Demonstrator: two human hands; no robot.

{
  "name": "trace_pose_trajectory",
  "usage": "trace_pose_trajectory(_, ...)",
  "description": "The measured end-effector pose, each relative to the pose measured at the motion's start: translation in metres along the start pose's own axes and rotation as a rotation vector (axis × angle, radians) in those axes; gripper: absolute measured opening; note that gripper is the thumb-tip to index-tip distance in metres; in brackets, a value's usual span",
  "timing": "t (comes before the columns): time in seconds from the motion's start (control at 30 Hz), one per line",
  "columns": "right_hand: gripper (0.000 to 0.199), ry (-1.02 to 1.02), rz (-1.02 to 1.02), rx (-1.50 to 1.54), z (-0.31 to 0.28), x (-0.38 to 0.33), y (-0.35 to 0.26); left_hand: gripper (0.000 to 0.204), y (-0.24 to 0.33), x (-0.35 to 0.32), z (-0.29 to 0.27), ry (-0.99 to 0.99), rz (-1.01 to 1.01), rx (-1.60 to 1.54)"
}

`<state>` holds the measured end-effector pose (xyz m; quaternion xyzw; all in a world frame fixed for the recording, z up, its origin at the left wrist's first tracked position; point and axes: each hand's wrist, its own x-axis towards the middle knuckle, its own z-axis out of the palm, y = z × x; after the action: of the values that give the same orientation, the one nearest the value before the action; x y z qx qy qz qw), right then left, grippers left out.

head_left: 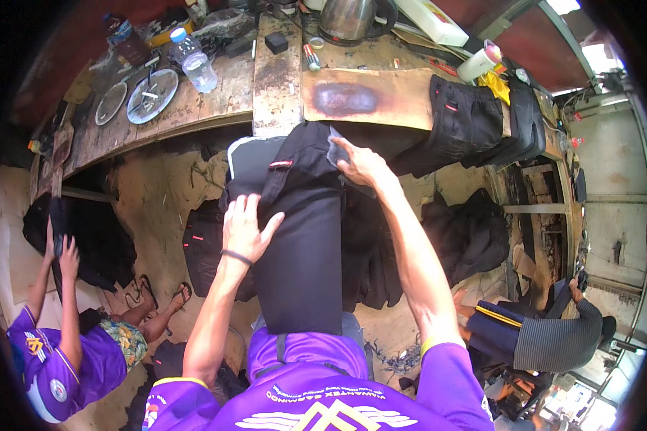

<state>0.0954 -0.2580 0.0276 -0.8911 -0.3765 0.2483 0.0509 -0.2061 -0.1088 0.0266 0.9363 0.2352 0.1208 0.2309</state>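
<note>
Black trousers are spread lengthwise from my lap over a grey-edged board at the bench front. My left hand lies on their left edge, fingers apart, holding nothing. A small red and white tag shows on the fabric beyond it. At the far right corner of the trousers, my right hand has its fingers on a thin greyish piece of cloth. Its thumb side is partly hidden, but it seems to grip that cloth.
Across the wooden bench are a scorched board, a kettle, a water bottle and a plate. Folded black trousers hang over its right side. Dark garments lie below. Co-workers sit at left and right.
</note>
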Motion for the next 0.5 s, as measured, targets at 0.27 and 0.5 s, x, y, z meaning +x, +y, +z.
trace_pose_trajectory(0.27, 0.032, 0.016, -0.091, 0.071, 0.031, -0.075, 0.027, 0.048, 0.008, 0.083, 0.008, -0.080, 0.219, -0.007)
trace_pose_trajectory(0.5, 0.034, -0.410, 0.090, 0.182, 0.118, -0.275, 0.001, 0.057, 0.020, -0.151, -0.035, -0.670, 0.196, -0.222)
